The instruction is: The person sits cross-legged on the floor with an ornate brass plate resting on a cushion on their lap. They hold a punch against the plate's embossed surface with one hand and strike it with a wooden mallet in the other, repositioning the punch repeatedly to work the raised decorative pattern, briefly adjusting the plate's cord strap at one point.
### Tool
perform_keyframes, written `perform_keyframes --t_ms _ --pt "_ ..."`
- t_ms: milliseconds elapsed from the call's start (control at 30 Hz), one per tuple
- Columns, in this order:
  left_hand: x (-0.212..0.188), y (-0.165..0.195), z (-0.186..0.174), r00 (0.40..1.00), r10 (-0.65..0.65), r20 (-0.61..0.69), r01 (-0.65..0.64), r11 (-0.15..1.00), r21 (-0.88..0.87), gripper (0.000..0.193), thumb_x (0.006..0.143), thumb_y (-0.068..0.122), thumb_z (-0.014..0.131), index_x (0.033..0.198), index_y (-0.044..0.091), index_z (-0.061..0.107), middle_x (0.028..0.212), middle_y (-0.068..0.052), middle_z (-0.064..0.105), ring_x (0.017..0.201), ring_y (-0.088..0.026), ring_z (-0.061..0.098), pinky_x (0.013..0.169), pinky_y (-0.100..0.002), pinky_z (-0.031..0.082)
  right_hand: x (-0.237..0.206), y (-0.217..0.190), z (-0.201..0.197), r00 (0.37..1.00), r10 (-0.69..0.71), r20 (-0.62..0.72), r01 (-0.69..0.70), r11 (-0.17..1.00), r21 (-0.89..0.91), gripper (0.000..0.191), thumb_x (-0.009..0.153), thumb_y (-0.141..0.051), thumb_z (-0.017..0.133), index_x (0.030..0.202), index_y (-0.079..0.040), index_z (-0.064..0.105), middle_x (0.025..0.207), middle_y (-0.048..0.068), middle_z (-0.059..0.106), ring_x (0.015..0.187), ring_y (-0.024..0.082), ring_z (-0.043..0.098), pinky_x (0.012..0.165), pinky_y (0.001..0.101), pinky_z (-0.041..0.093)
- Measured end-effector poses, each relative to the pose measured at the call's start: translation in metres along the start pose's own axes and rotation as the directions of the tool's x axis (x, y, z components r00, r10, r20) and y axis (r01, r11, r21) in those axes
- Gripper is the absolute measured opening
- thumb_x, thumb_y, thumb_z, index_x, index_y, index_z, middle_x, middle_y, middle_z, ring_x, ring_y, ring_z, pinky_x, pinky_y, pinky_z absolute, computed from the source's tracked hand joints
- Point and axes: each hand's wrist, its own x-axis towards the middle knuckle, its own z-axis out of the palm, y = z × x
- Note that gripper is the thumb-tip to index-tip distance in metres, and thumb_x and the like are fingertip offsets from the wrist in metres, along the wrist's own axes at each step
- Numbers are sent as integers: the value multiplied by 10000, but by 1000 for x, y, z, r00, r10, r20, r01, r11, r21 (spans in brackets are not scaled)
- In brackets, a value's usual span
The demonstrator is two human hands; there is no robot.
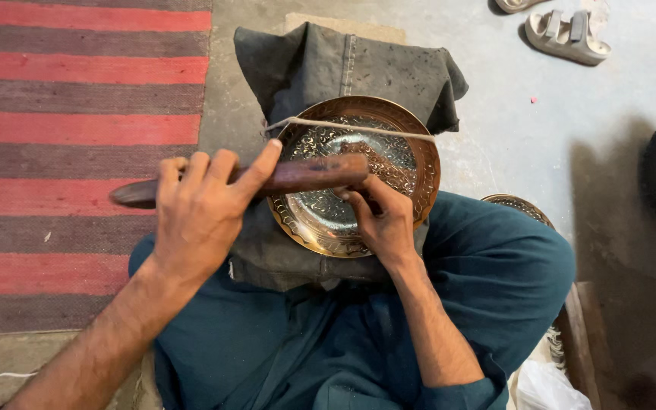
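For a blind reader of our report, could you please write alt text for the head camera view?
A seated person's left hand grips a dark wooden mallet above an engraved brass plate, while the right hand rests fingertips on the plate. The plate lies on a dark cloth cushion, tied with string, beside a red striped rug.

My left hand [199,216] is up in front of me, back of the hand to the camera, fingers curled over and the thumb stretched out flat to the right, clamped tight. Its forearm runs down to the lower left, bare, wrist straight. My right hand [383,220] sits lower and closer in, knuckles bent, fingertips pinched together and pointing up and left. That forearm climbs from the bottom centre, bare to the elbow, wrist cocked slightly inward. The two hands are near each other, not touching.
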Motion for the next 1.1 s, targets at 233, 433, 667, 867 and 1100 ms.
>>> perform_keyframes --t_ms 233,433,667,867,1100 --pt "0 -3 0 999 -27 -27 23 987 -161 695 858 70 685 1518 211 518 1009 -69 543 928 -283 569 855 -469 414 -1 3 1 1000 -18 -1 18 999 35 220 961 48 681 1171 -16 693 1016 88 786 951 139 768 828 269 608" --pt "-10 -4 -2 996 -72 45 70 996 60 734 819 36 718 1493 266 542 979 -64 556 947 -278 619 890 -469 464 2 4 1 998 -3 -56 13 985 174 233 973 48 648 1200 1 670 1016 93 772 922 138 747 805 257 600" --pt "-97 1 6 838 -504 209 525 643 -558 613 802 48 713 1377 69 501 1075 -141 647 961 -360 692 808 -429 548 -4 6 -50 917 263 -301 -64 840 538 150 1072 11 610 1216 -25 590 1069 94 716 977 156 711 803 261 559" --pt "-185 37 53 584 -749 312 572 108 -813 598 774 -45 664 1334 -2 460 1038 -82 605 883 -148 629 803 -314 550 -8 0 -74 949 220 -225 -60 827 559 161 1045 46 625 1196 5 589 1072 134 729 1014 218 736 951 361 635" --pt "-212 43 63 563 -757 331 632 136 -763 515 767 -62 667 1245 4 488 970 -79 632 839 -144 654 760 -300 562 -2 2 -74 969 161 -189 -55 882 468 214 1039 61 629 1246 13 600 1080 153 737 1009 216 738 936 357 626"
